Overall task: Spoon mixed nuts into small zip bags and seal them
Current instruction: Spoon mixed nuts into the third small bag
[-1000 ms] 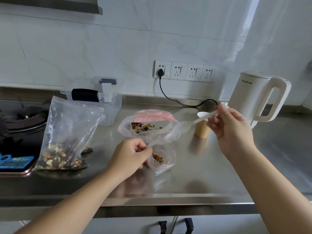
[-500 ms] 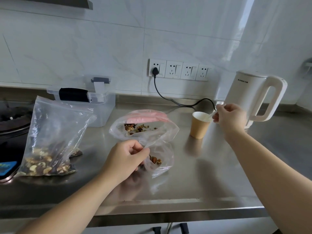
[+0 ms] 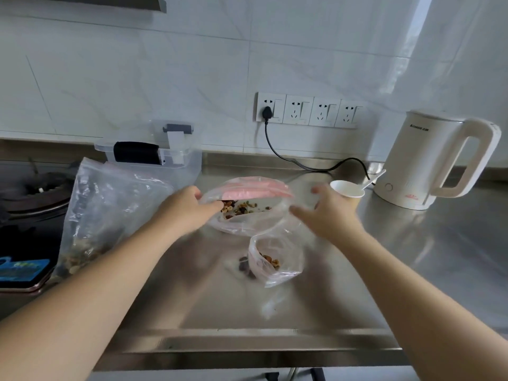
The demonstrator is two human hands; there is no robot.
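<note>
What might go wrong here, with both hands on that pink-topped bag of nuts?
The small zip bag lies unsealed on the counter; a nudge from either arm might spill its nuts. The right hand is close to the paper cup holding the spoon and may tip it.

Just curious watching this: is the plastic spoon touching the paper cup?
Touching. The head view shows the plastic spoon standing inside the paper cup, leaning on its rim.

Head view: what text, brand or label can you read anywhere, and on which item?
Kettle: dark brand word near the top, too blurred to read.
Kettle base: small red mark, unreadable.
Blue label by the stove: printing too blurred to read.
Nut bags, paper cup: no text seen.
</note>
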